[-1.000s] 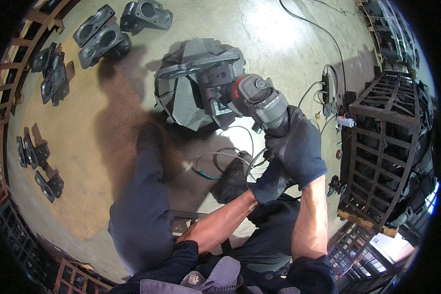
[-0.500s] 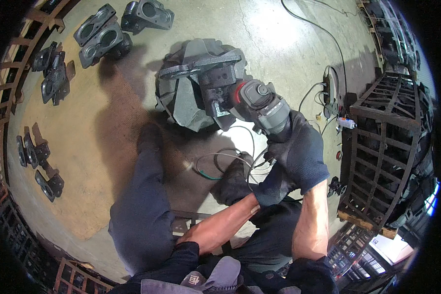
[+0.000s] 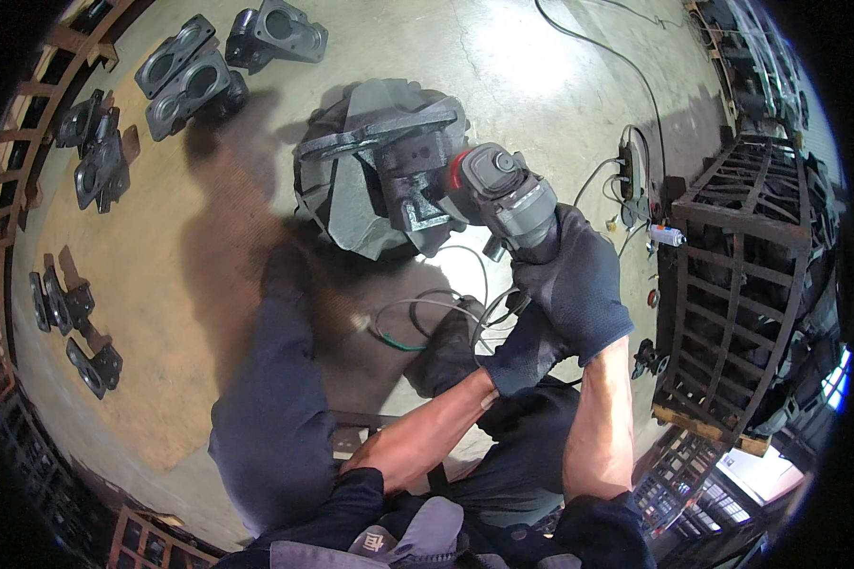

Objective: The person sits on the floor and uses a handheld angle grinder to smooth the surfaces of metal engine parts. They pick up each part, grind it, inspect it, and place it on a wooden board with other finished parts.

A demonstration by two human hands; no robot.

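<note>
A grey-black angle grinder (image 3: 512, 201) with a red ring near its head leans against a dark cast metal part (image 3: 356, 204). The head meets the right side of that part, by a shiny block-like section. Gloved in black, my right hand (image 3: 584, 280) is closed around the grinder's body. Lower down, my left hand (image 3: 527, 353), gloved too, is closed at the rear end of the grinder, close under my right hand; its fingers are mostly hidden. The grinder's disc is hidden behind its head.
Several dark flanged castings (image 3: 194, 90) lie at the far left, with smaller brackets (image 3: 62, 299) nearer. Looped cables (image 3: 427, 303) lie by my right shoe. At the right are a power strip (image 3: 633, 175), a small spray can (image 3: 667, 235) and a metal cage (image 3: 731, 294).
The whole view has shifted slightly, so most things sit a little further left. Both hands keep their hold on the angle grinder, and its head stays against the metal part.
</note>
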